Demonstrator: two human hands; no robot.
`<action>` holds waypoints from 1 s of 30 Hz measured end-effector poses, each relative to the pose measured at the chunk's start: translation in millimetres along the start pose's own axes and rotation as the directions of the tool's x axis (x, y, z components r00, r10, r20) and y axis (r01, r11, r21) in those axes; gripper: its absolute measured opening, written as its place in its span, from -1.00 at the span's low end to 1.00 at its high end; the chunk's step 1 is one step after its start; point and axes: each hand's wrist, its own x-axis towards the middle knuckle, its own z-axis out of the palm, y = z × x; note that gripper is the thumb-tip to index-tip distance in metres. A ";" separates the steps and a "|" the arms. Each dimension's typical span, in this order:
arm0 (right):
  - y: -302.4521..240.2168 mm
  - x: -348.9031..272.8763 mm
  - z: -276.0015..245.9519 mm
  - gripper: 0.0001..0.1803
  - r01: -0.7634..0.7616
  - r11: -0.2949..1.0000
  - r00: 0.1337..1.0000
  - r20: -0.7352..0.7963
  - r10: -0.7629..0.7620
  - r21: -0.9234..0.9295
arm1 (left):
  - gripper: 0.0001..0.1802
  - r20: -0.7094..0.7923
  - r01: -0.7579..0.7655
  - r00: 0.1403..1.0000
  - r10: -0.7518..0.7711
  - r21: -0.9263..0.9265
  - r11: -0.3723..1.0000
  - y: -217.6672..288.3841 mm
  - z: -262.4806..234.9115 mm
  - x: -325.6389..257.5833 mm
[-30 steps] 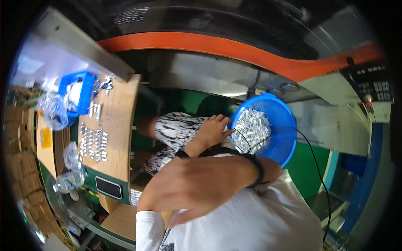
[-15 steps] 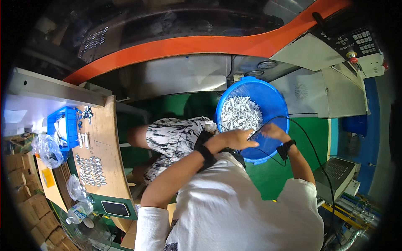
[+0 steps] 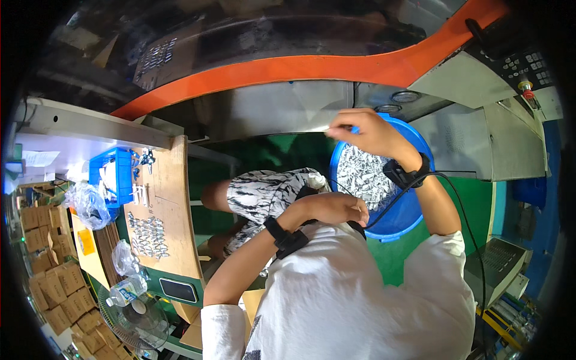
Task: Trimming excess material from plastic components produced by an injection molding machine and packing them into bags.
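Observation:
My right hand (image 3: 367, 131) is raised over the far left rim of a blue round bin (image 3: 403, 227). Its fingers are pinched together; whatever they hold, if anything, is too small to make out. Inside the bin lies a heap of small white and silvery pieces (image 3: 360, 174). My left hand (image 3: 337, 207) is held close to my body by the bin's near left side, fingers curled inward so that their contents are hidden. Both wrists wear black bands, and a black cable (image 3: 450, 183) runs from the right one.
On the left, a wooden table (image 3: 171, 207) bears rows of small metal parts (image 3: 148, 236) and a blue basket (image 3: 124, 180). A phone (image 3: 178, 290), a plastic bottle (image 3: 127, 291) and a fan (image 3: 138, 327) are nearer. An orange-edged machine (image 3: 288, 67) stands ahead.
My right hand has risen from the bin's near side and moved up and left across it. My left hand has drawn back slightly from the bin, its fingers now curled. The view has shifted a little.

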 end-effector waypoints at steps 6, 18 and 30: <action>-26.0 33.0 21.3 -0.78 0.123 0.991 0.992 0.017 -0.124 0.060 | -0.63 -0.260 -0.027 0.962 0.087 0.227 0.973 30.7 1.3 -6.8; -13.5 75.2 51.8 -0.75 0.009 0.991 0.978 -0.207 0.020 0.137 | -0.41 -0.889 -0.496 0.382 0.252 0.033 0.868 -0.3 -0.8 18.0; -6.4 98.1 64.8 -0.74 0.027 0.983 0.963 -0.270 0.023 0.181 | -0.66 -0.878 -0.474 0.471 0.086 -0.169 0.864 18.1 -24.8 -18.5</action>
